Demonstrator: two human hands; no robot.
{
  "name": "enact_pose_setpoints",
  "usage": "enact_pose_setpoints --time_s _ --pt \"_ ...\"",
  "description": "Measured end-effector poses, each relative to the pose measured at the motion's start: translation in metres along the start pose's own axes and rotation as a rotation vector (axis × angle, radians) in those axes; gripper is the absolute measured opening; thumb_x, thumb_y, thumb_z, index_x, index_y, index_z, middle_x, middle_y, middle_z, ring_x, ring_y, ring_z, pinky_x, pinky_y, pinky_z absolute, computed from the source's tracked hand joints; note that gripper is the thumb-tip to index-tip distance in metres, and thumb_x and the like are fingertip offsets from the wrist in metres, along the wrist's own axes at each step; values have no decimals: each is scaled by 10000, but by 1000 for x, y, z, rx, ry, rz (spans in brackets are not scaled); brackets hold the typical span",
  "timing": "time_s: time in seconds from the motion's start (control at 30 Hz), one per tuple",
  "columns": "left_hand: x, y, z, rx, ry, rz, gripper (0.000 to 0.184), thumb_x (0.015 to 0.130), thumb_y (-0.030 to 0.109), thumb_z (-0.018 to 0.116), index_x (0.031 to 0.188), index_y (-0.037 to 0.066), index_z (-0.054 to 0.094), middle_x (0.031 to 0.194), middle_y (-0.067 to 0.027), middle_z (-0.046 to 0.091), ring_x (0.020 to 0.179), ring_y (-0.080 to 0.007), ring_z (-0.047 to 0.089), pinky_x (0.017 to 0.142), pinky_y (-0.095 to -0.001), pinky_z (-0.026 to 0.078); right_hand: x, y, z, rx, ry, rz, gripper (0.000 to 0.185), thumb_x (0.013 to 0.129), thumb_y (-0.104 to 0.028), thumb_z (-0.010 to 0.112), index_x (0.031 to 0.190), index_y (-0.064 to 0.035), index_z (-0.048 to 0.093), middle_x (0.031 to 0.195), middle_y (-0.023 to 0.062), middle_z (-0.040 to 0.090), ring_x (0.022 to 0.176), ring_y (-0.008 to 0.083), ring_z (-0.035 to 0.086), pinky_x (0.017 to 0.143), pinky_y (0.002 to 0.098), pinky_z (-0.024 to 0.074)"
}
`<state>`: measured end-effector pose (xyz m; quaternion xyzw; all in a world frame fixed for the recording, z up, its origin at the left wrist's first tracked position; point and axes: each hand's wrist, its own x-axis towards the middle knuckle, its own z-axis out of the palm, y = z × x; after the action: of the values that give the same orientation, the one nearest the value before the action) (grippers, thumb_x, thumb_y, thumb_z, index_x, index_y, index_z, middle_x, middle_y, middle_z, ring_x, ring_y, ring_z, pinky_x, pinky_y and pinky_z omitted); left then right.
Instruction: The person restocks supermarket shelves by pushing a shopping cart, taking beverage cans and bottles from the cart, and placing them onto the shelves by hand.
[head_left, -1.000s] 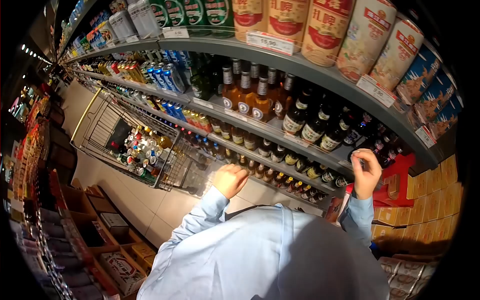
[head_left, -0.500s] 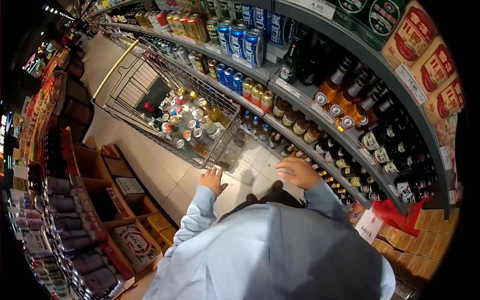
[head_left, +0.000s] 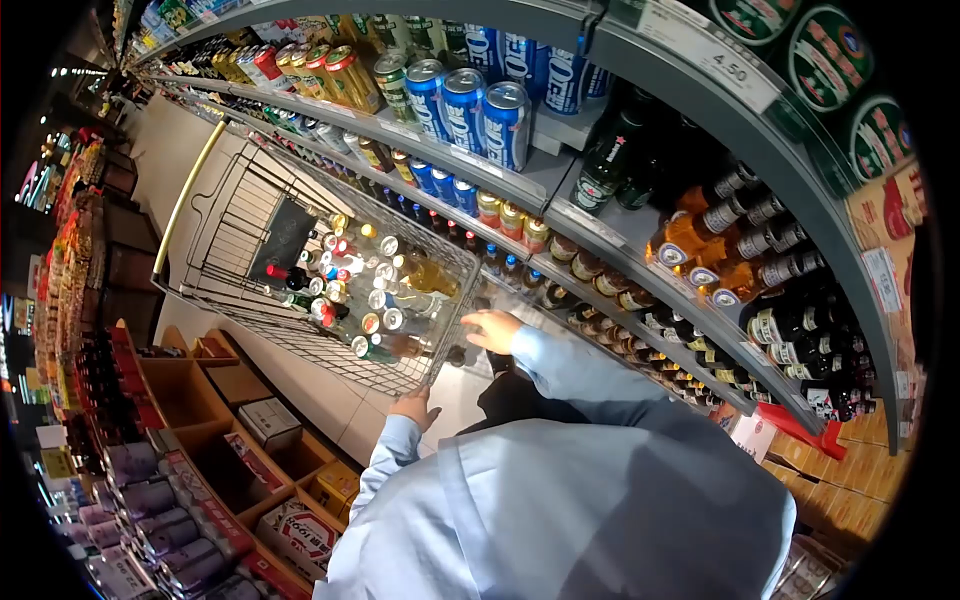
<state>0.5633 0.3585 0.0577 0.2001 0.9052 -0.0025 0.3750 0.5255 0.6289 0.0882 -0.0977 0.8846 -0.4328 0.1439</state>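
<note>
Left hand [head_left: 414, 407]: bare, thumb parted from the other fingers, close by the near end of the shopping cart [head_left: 370, 377]; whether skin met wire could not be told.

Right hand [head_left: 492, 330]: fingers loosely extended and slightly apart, nothing pinched, beside the same end. Both hands seemed placed to steady or guide it.

Cart load: bottles and cans [head_left: 390, 320], just past the fingertips of both hands. Most stood closely packed, caps or lids up, perhaps propping one another.

Handle [head_left: 180, 200]: yellow, at the end farthest from the fingers.

Shelf stock: blue cans [head_left: 463, 110], beyond the right fingers, faced outward, apparently for display; their big white letters were partly unreadable.

Brand: a green bottle [head_left: 600, 175], farther beyond the right fingers, with a red star, read "Heineken".

Price tag [head_left: 728, 67]: "4.50".

Carton [head_left: 298, 532]: below the left fingers, apparently marked "1998".
</note>
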Motion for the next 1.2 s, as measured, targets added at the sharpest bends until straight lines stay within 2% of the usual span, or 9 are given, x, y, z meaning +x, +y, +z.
enact_pose_setpoints --time_s 0.2,0.3,0.4,0.57,0.63,0.7,0.83,0.9,1.2 --pt "17 -5 -23 -77 -34 88 513 809 407 562 1210 104 462 996 -200 610 912 -359 592 821 -433 454 92 10 26 -51 43 13 542 784 -256 594 1239 -14 425 1187 209 499 1016 345 537 879 375 432" --pt "22 -10 -26 -149 150 173 488 802 378 573 1205 119 483 1150 -121 561 1017 -303 556 832 -434 450 123 19 34 -70 124 115 574 779 -256 594 1254 1 400 1213 226 477 1100 355 482 935 368 393" --pt "20 -24 -41 -98 164 144 497 783 353 595 1207 118 486 1219 -79 521 1095 -274 510 871 -414 433 159 16 37 -44 147 167 617 761 -249 613 1269 9 379 1226 226 469 1117 351 469 945 366 385" --pt "31 -66 -52 -105 314 180 481 746 297 635 1158 74 525 1230 -101 504 1149 -280 459 927 -402 389 211 26 65 32 292 261 694 721 -283 699 1278 -15 385 1270 196 442 1151 325 448 974 356 367" --pt "35 -81 -61 -108 391 252 478 747 290 638 1155 70 524 1249 -102 485 1159 -281 446 936 -395 381 217 26 72 103 352 265 559 677 -227 736 1162 -69 506 1190 161 521 1091 307 504 935 355 402" --pt "39 -97 -67 -121 384 303 473 747 289 643 1152 76 526 1255 -101 473 1166 -275 431 940 -393 371 219 27 79 223 343 387 492 681 -214 729 1110 -78 530 1102 150 573 1003 305 556 869 358 442" --pt "44 -126 -81 -75 335 421 500 737 289 655 1175 87 523 1239 -99 476 1158 -271 431 937 -396 367 224 33 102 246 549 367 412 730 -158 691 1094 -68 520 946 120 618 881 240 601 790 324 465" --pt "53 -147 -78 -81 306 500 514 735 292 656 1186 88 518 1242 -99 471 1159 -273 429 939 -398 367 221 31 105 228 603 321 284 754 -135 662 978 -55 506 856 129 606 818 267 599 728 353 460" --pt "81 -177 -117 -116 314 656 655 753 231 645 1319 75 354 1292 -208 393 1145 -369 419 949 -413 360 183 -1 110 212 700 332 236 744 -155 677 916 -94 528 824 101 601 766 285 596 672 350 465"
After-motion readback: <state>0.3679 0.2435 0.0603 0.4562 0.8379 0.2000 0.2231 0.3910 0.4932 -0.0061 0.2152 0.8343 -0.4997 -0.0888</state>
